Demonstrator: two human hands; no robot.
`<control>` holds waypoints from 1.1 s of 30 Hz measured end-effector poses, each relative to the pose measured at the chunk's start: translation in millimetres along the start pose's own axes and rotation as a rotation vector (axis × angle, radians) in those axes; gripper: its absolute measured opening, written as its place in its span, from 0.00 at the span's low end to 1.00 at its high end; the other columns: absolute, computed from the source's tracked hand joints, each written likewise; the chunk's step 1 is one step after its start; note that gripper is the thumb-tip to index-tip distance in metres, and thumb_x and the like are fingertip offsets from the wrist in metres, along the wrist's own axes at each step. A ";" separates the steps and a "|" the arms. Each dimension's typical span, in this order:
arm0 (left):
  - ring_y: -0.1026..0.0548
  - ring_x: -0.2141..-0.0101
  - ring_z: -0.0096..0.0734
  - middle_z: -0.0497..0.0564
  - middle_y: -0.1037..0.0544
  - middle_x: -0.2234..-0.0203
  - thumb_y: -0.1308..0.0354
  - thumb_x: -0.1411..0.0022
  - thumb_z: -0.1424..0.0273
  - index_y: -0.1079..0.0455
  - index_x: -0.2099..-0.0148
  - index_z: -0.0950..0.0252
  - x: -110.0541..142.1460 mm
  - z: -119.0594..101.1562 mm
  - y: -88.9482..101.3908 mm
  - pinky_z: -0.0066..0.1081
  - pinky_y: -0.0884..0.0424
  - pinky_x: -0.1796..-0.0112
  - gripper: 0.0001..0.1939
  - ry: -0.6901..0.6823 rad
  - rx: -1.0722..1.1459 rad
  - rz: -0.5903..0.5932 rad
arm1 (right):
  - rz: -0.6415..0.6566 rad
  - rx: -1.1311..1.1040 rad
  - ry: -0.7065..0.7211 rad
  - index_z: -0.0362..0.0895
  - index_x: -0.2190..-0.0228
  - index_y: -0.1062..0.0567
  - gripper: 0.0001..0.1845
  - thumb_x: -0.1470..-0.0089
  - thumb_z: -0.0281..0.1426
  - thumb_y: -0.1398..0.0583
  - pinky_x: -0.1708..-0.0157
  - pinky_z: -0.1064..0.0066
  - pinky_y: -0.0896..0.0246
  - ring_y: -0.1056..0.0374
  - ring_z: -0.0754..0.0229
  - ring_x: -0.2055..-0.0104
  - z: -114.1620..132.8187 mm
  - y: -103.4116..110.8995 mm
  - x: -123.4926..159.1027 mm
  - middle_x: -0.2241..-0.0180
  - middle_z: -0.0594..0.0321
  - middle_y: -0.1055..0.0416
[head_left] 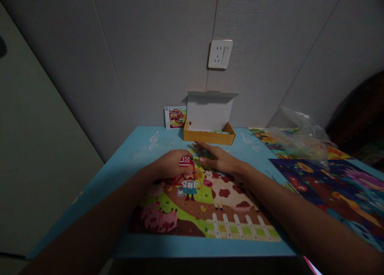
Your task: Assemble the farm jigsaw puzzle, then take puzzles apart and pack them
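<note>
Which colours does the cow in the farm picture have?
The cow is whitish with reddish-brown patches, in the head view.

Left forearm (120,211) and right forearm (282,199) bare, extended forward, converging. Left hand (171,163) palm down, fingers bent, tips partly hidden. Right hand (221,159) near it, fingers extended forward and leftward, thumb (207,161) held apart.

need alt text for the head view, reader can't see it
The left hand and right hand are at the far part of a farm puzzle on a blue table. Beyond them stands an open yellow box; a clear plastic bag and dark picture lie at right.
</note>
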State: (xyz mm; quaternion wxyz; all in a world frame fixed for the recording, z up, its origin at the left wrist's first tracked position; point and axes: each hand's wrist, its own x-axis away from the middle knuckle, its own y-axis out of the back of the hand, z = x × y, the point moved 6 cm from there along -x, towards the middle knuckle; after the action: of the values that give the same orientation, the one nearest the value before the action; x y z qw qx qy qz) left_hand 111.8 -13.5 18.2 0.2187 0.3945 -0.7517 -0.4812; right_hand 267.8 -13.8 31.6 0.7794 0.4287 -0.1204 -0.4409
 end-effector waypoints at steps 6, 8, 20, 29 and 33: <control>0.27 0.55 0.40 0.56 0.25 0.52 0.39 0.49 0.63 0.31 0.48 0.65 -0.8 2.3 -1.2 0.33 0.33 0.55 0.25 0.020 -0.012 -0.005 | 0.044 0.182 -0.080 0.39 0.67 0.23 0.13 0.51 0.35 0.41 0.75 0.72 0.50 0.41 0.64 0.77 -8.2 2.0 -1.0 0.78 0.64 0.31; 0.27 0.56 0.40 0.55 0.24 0.54 0.40 0.48 0.63 0.31 0.50 0.65 -1.0 1.2 -0.9 0.33 0.33 0.56 0.23 0.008 -0.018 -0.009 | 0.048 0.070 -0.107 0.40 0.73 0.26 0.11 0.50 0.36 0.42 0.77 0.72 0.54 0.45 0.66 0.79 -13.9 0.5 -1.6 0.82 0.67 0.37; 0.27 0.65 0.34 0.51 0.23 0.64 0.40 0.48 0.63 0.29 0.56 0.65 -0.6 -2.9 1.9 0.28 0.34 0.65 0.17 0.018 -0.035 0.007 | -0.125 -0.393 -0.254 0.44 0.83 0.39 0.20 0.54 0.44 0.40 0.81 0.72 0.60 0.54 0.69 0.82 -34.0 3.0 -5.3 0.85 0.71 0.47; 0.26 0.58 0.39 0.54 0.23 0.57 0.41 0.46 0.63 0.29 0.52 0.65 0.0 -4.2 4.9 0.33 0.33 0.57 0.20 -0.030 0.046 -0.062 | -0.086 -0.420 -0.119 0.43 0.73 0.34 0.15 0.54 0.40 0.37 0.78 0.74 0.51 0.46 0.68 0.78 -10.2 -17.3 -4.6 0.78 0.69 0.38; 0.26 0.61 0.36 0.53 0.22 0.60 0.46 0.46 0.69 0.29 0.51 0.66 2.5 -3.0 16.5 0.32 0.32 0.59 0.20 -0.035 0.149 -0.065 | -0.104 -0.414 -0.113 0.44 0.68 0.36 0.16 0.55 0.37 0.36 0.78 0.74 0.49 0.44 0.68 0.78 -7.5 -23.2 -5.6 0.75 0.69 0.36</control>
State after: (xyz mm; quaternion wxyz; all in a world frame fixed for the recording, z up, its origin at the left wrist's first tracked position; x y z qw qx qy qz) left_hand 106.1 -13.5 34.1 0.1597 0.4253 -0.7758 -0.4379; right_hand 255.3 -10.8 10.2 0.8190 0.2397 -0.0485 -0.5191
